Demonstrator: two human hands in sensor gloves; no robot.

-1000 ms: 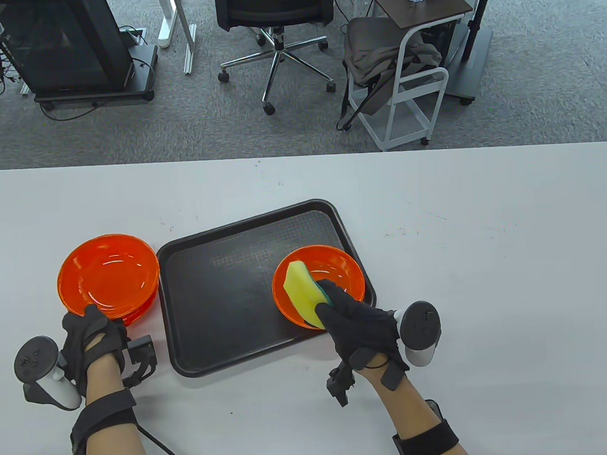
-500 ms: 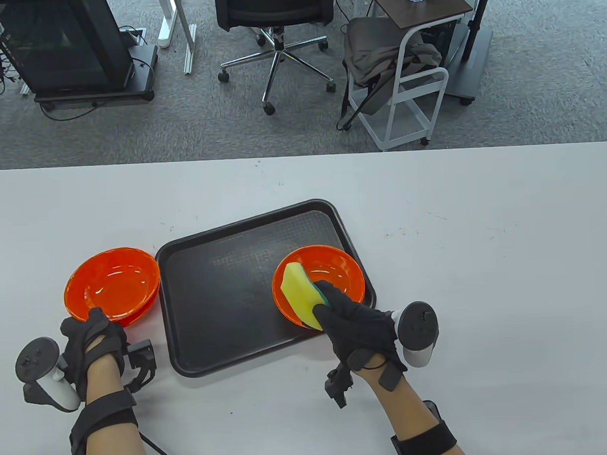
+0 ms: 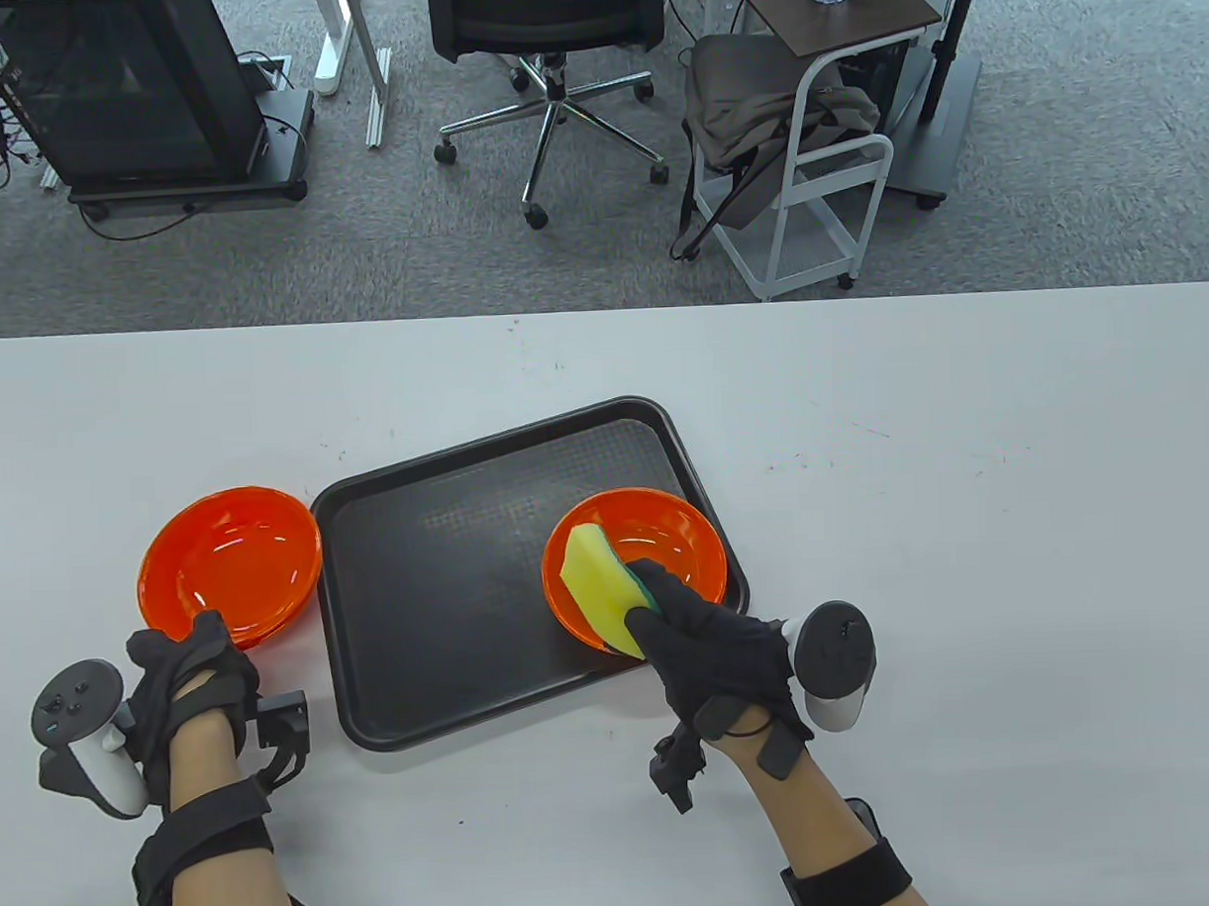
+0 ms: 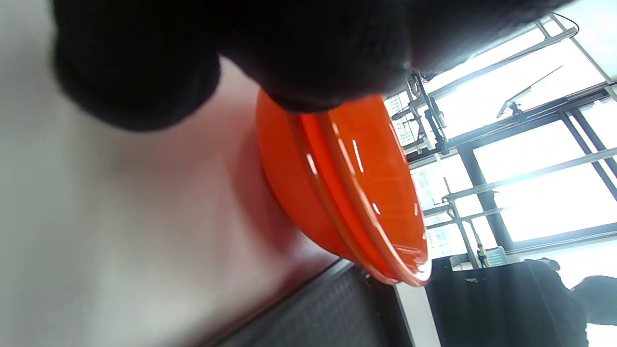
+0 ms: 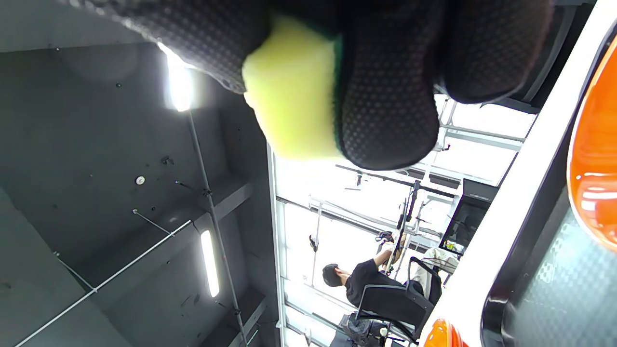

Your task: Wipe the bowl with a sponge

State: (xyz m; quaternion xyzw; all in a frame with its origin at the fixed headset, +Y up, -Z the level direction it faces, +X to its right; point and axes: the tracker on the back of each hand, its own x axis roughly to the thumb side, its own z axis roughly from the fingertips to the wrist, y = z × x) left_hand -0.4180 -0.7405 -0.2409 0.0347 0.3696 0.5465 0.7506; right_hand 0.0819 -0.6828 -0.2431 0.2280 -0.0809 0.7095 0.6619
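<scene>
While the right hand (image 3: 706, 653) grips the sponge (image 3: 597, 582) inside the bowl (image 3: 667, 540) on the tray (image 3: 440, 578), the left hand (image 3: 181, 676) pinches the rim of the stacked bowls (image 3: 232, 570) on the counter (image 3: 964, 520).

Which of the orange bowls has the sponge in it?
The bowl on the black tray, at its right end: the right hand holds the yellow sponge inside it. The stacked bowls left of the tray have none.
</scene>
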